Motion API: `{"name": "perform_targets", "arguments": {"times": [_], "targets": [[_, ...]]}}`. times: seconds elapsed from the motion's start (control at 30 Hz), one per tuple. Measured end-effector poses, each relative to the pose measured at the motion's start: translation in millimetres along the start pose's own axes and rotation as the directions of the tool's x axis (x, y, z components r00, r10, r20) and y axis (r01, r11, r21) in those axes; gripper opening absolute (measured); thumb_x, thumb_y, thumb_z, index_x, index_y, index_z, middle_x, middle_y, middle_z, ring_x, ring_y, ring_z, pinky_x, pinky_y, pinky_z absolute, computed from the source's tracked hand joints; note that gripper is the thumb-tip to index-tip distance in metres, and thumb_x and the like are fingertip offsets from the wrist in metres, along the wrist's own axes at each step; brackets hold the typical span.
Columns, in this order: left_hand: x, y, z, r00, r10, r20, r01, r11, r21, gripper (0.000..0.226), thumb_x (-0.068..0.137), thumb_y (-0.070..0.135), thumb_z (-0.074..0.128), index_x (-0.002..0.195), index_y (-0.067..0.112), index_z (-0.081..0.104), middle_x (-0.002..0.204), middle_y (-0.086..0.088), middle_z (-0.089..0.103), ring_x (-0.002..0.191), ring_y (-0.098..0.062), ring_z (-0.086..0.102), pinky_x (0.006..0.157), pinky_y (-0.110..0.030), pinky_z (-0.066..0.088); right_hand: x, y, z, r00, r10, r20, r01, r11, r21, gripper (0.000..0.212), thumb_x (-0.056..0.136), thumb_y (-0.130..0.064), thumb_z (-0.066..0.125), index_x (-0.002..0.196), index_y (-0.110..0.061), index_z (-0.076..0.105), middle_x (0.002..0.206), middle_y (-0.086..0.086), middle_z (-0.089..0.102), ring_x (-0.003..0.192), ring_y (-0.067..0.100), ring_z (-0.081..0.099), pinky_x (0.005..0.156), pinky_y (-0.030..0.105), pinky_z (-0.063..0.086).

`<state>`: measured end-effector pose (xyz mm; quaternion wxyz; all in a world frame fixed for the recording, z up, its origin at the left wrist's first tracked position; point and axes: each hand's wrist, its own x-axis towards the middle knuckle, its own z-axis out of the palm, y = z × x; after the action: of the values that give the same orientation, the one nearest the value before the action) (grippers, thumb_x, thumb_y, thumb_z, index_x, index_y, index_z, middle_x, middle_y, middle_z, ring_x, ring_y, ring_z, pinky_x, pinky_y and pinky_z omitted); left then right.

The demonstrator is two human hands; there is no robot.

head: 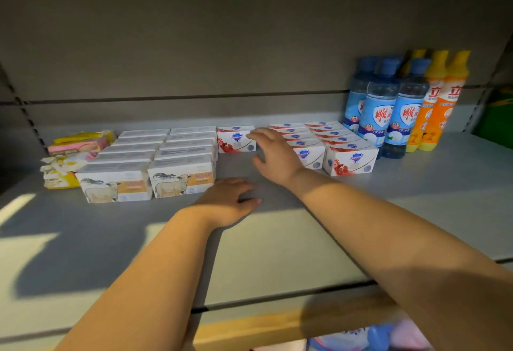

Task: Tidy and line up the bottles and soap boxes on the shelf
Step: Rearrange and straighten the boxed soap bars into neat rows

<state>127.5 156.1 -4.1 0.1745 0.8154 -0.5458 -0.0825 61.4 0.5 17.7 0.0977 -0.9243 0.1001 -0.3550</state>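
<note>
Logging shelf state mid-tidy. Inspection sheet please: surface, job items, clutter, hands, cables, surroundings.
Surface: grey shelf, patches of light and shadow.
Job's things: sheep soap boxes in two rows, left; red-and-white soap boxes in two rows, right of centre; lone box set back in the gap between; blue bottles and orange bottles upright, far right.
Clutter: yellow and pink packets heaped unevenly, far left.
Hands: left hand flat on the shelf, holding nothing; right hand open, fingers spread, at the lone box; contact unclear.
Cables: nothing seen.
Surroundings: grey back panel; green object past the right end; blurred goods below.
</note>
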Motion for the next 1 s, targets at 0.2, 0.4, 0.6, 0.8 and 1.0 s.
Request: {"name": "perform_targets", "arguments": {"times": [0.2, 0.4, 0.6, 0.8, 1.0], "targets": [[-3, -9, -5, 0.987, 0.063, 0.150, -0.069, 0.997, 0.042, 0.062, 0.095, 0.049, 0.043, 0.149, 0.024, 0.026, 0.159, 0.005, 0.014, 0.145, -0.011, 0.010, 0.111, -0.018, 0.003, 61, -1, 49, 0.953, 0.249, 0.172, -0.259, 0.965, 0.037, 0.066, 0.087, -0.009, 0.056, 0.145, -0.005, 0.027, 0.153, 0.012, 0.023, 0.142, 0.025, 0.019, 0.116, 0.028, 0.012], [-4, -16, -9, 0.984, 0.080, 0.162, -0.084, 0.996, 0.017, 0.067, 0.091, 0.051, 0.050, 0.149, 0.025, 0.026, 0.159, 0.003, 0.014, 0.145, -0.011, 0.010, 0.110, -0.016, 0.005, 71, 33, 85, 0.933, 0.357, 0.040, -0.358, 0.934, 0.012, 0.068, 0.081, -0.016, 0.064, 0.142, -0.006, 0.034, 0.148, 0.012, 0.027, 0.137, 0.027, 0.023, 0.112, 0.023, 0.012], [-3, -15, -10, 0.984, 0.083, 0.159, -0.084, 0.996, 0.002, 0.066, 0.092, 0.047, 0.052, 0.148, 0.022, 0.028, 0.159, 0.000, 0.015, 0.145, -0.011, 0.012, 0.107, -0.012, 0.005, 71, 37, 88, 0.911, 0.412, -0.025, -0.408, 0.907, 0.099, 0.073, 0.070, -0.026, 0.074, 0.134, -0.010, 0.044, 0.134, 0.013, 0.033, 0.125, 0.026, 0.036, 0.109, 0.025, 0.025], [-6, -18, -8, 0.988, 0.070, 0.140, -0.065, 0.997, -0.044, 0.066, 0.090, 0.048, 0.054, 0.147, 0.025, 0.031, 0.158, 0.005, 0.018, 0.144, -0.007, 0.013, 0.102, -0.006, 0.002, 67, 33, 87, 0.909, 0.413, 0.045, -0.416, 0.902, 0.119, 0.071, 0.072, -0.024, 0.074, 0.132, -0.009, 0.039, 0.140, 0.013, 0.027, 0.129, 0.028, 0.033, 0.109, 0.030, 0.027], [-5, -17, -13, 0.994, 0.054, 0.098, -0.051, 0.998, -0.033, 0.064, 0.084, 0.050, 0.062, 0.141, 0.027, 0.043, 0.154, 0.005, 0.029, 0.141, -0.007, 0.022, 0.108, -0.011, 0.010, 53, 24, 69, 0.873, 0.485, 0.057, -0.481, 0.834, 0.269, 0.058, 0.074, -0.022, 0.076, 0.122, -0.008, 0.047, 0.123, 0.014, 0.054, 0.113, 0.027, 0.052, 0.095, 0.030, 0.040]]}}
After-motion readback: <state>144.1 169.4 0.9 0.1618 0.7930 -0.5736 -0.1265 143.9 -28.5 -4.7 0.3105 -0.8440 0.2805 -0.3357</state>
